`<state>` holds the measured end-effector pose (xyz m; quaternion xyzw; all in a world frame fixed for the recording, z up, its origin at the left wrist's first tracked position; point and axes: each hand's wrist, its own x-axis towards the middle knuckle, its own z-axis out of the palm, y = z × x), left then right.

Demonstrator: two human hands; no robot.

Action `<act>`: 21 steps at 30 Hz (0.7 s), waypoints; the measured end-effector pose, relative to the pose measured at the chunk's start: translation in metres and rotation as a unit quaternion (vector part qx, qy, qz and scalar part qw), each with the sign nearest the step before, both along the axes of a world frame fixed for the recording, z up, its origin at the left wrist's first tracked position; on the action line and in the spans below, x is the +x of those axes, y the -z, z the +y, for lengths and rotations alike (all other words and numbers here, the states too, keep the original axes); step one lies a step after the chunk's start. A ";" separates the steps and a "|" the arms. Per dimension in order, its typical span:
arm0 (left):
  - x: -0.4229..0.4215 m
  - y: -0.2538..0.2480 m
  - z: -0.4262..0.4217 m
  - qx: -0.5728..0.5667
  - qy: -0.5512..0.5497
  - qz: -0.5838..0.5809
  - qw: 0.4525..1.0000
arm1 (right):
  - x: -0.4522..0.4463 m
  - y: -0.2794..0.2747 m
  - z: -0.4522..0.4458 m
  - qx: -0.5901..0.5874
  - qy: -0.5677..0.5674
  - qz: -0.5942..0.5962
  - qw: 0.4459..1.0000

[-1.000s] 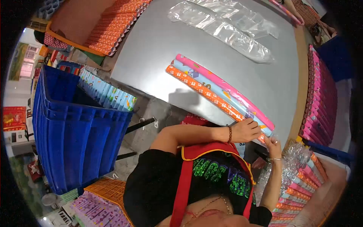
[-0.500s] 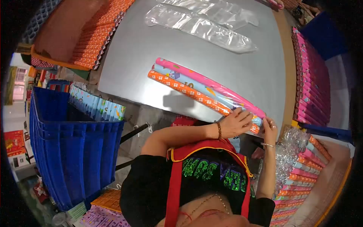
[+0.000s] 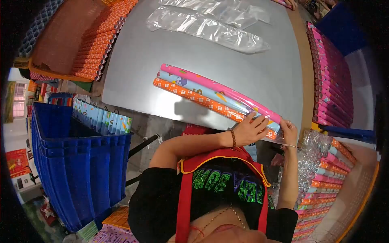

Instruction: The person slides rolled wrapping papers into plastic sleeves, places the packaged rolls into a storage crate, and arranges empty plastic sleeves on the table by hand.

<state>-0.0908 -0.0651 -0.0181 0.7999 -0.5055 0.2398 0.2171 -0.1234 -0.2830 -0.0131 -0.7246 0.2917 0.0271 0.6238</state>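
Three rolls of wrapping paper lie side by side on the table: a pink roll (image 3: pixel 210 84), a light blue roll (image 3: pixel 198 88) and an orange roll (image 3: pixel 190 96) with white gift prints. A shiny clear plastic sleeve (image 3: pixel 256 110) covers at least their right part. Over the near right part of the rolls, my left hand (image 3: pixel 252 130) curves its slightly spread fingers and grips them. At the right end of the bundle, my right hand (image 3: pixel 288 131) has its fingers closed on the sleeve's end. What lies under its fingertips is partly hidden.
Flat clear plastic sleeves (image 3: pixel 210 30) lie at the table's far side. Stacked orange rolls (image 3: pixel 95 44) stand at left, pink rolls (image 3: pixel 330 81) at right. A blue crate (image 3: pixel 81 170) holds light blue rolls. Wrapped bundles (image 3: pixel 320 182) sit at my right. Another person's hand (image 3: pixel 292 4) shows at top right.
The rolls appear slightly further left in view, and the whole scene has shifted a little with my head. Both hands stay at the bundle's right end; my left fingers have spread slightly.
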 end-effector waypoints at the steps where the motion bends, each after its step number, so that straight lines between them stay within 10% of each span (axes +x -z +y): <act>1: 0.000 -0.001 0.000 -0.001 0.000 0.001 1.000 | 0.000 0.005 -0.004 0.017 -0.004 0.001 1.000; 9: 0.000 0.002 -0.001 0.000 -0.005 -0.005 1.000 | 0.002 -0.001 0.001 0.075 -0.003 -0.026 0.997; 21: 0.000 0.003 0.000 -0.004 -0.008 -0.008 1.000 | -0.014 -0.008 0.008 -0.162 -0.063 -0.041 0.984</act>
